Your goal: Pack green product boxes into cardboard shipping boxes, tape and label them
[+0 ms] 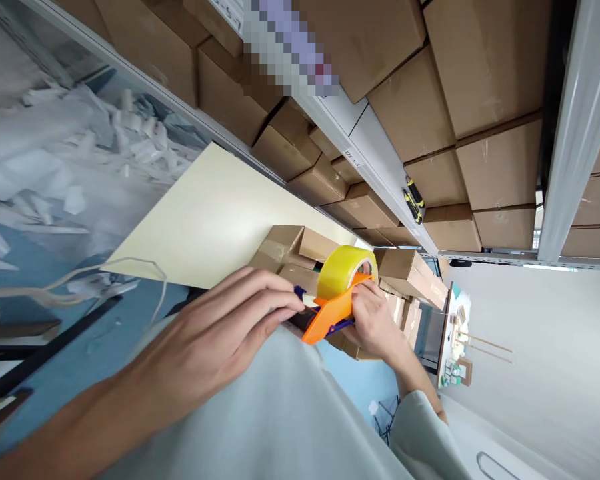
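Just right of the frame's centre, an orange tape dispenser sits between two hands

The right hand is closed on the dispenser, wrapped about its side next to a roll of yellow tape; the left hand comes in from the lower left, thumb and fingertips gathered at the dispenser's dark end, and whether they pinch the tape's loose end, the frame or nothing cannot be told.

As for progress, the roll appears seated on the dispenser already, so the work looks partway along; no strip of tape can be seen running from it to a box, and how much handling is left cannot be read from this one view.

Below the hands spreads a pale garment; just behind the roll stand cardboard boxes, partly covered by roll and left hand; a cream board slants away left of centre; shelved boxes fill the upper right, with yellow-and-black cutters on the shelf edge.

Hidden are the right hand's far fingers and part of the roll's core; a pixelated patch masks something at top centre; white scraps at upper left are smeared; small items on the table at far right are too tiny to name; the left forearm runs off the lower-left corner.
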Demonstrator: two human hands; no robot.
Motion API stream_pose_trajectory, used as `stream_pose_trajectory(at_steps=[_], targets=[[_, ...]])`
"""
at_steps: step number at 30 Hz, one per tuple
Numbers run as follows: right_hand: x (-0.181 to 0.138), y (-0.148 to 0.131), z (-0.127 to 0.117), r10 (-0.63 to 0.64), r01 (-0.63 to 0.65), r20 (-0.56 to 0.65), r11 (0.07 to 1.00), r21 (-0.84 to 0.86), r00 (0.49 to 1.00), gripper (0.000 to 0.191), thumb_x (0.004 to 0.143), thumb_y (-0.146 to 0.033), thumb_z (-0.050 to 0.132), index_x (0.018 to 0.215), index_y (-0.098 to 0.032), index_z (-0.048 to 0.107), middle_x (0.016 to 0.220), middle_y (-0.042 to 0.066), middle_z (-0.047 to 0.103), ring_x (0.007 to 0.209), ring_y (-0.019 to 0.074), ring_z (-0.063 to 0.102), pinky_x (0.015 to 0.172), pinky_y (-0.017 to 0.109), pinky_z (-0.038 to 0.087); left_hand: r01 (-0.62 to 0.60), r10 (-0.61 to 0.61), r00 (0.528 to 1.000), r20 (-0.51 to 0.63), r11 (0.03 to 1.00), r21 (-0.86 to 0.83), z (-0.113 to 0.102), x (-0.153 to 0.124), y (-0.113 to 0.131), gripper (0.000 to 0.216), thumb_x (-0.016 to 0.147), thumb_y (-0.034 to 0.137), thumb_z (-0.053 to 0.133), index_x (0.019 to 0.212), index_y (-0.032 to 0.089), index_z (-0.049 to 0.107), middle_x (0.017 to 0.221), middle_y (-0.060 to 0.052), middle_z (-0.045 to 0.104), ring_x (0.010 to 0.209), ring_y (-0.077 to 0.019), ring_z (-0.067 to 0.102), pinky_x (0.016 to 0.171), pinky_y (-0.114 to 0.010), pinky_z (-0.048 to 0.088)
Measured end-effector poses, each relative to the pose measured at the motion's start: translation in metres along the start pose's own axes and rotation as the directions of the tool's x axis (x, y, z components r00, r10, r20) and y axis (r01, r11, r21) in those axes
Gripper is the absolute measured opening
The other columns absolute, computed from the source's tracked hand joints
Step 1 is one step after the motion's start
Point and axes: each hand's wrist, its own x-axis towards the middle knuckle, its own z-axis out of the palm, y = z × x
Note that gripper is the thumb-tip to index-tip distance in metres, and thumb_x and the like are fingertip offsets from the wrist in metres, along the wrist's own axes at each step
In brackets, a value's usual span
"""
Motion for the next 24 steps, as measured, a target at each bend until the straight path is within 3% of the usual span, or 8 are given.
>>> stream_pose_trajectory(at_steps=[4,10,15,18,22,24], targets=[[-0.002,-0.002,0.000,-0.015,0.013,0.041,0.998,0.060,0.999,0.005,0.110,-0.024,0.054,0.111,-0.022,0.059,0.100,0.011,0.074,0.095,0.0271,0.071,0.096,0.046,0.059,0.083,-0.082,0.996,-0.025,0.996,0.016,0.007,-0.007,0.005,0.018,0.114,0.023,0.049,0.108,0.033,0.062,0.096,0.002,0.072,0.084,-0.0153,0.075,0.078,-0.028,0.062],[-0.008,-0.009,-0.001,-0.017,0.004,0.120,0.994,0.112,0.993,0.023,0.116,-0.044,0.055,0.108,-0.023,0.059,0.089,0.008,0.072,0.085,0.0269,0.070,0.099,0.047,0.061,0.268,-0.267,0.962,0.050,0.964,0.002,0.007,-0.023,0.010,0.017,0.112,0.031,0.049,0.104,0.034,0.064,0.096,0.004,0.075,0.083,-0.0135,0.077,0.074,-0.024,0.062],[-0.009,-0.007,0.001,-0.001,-0.031,0.176,0.984,0.176,0.984,0.034,0.116,-0.054,0.054,0.110,-0.021,0.059,0.089,0.010,0.074,0.085,0.0286,0.070,0.102,0.050,0.060,0.409,-0.404,0.911,0.083,0.911,-0.059,0.011,-0.030,0.004,0.013,0.106,0.035,0.056,0.102,0.032,0.069,0.092,0.004,0.075,0.066,-0.0119,0.068,0.061,-0.024,0.056],[-0.005,-0.005,0.000,0.036,-0.086,0.259,0.979,0.186,0.965,0.038,0.115,-0.058,0.054,0.110,-0.021,0.061,0.093,0.012,0.075,0.090,0.0302,0.072,0.100,0.050,0.060,0.544,-0.533,0.838,0.121,0.833,-0.100,0.018,-0.031,-0.004,0.018,0.102,0.042,0.058,0.097,0.029,0.070,0.086,0.003,0.074,0.068,-0.0135,0.067,0.063,-0.025,0.055],[0.005,-0.002,-0.005,0.134,-0.213,0.392,0.963,0.167,0.910,0.042,0.109,-0.062,0.063,0.102,-0.021,0.063,0.087,0.008,0.072,0.084,0.0276,0.070,0.085,0.040,0.057,0.752,-0.701,0.658,0.276,0.629,-0.197,0.031,-0.030,-0.019,0.035,0.096,0.060,0.060,0.094,0.026,0.069,0.087,-0.002,0.076,0.080,-0.0194,0.073,0.072,-0.029,0.059],[0.011,0.002,-0.006,0.202,-0.302,0.450,0.939,0.162,0.870,0.048,0.105,-0.068,0.068,0.093,-0.022,0.062,0.079,0.004,0.068,0.073,0.0229,0.065,0.072,0.033,0.049,0.808,-0.738,0.590,0.328,0.547,-0.220,0.037,-0.030,-0.029,0.045,0.091,0.069,0.062,0.095,0.025,0.070,0.089,-0.004,0.077,0.083,-0.0222,0.073,0.072,-0.030,0.061]])
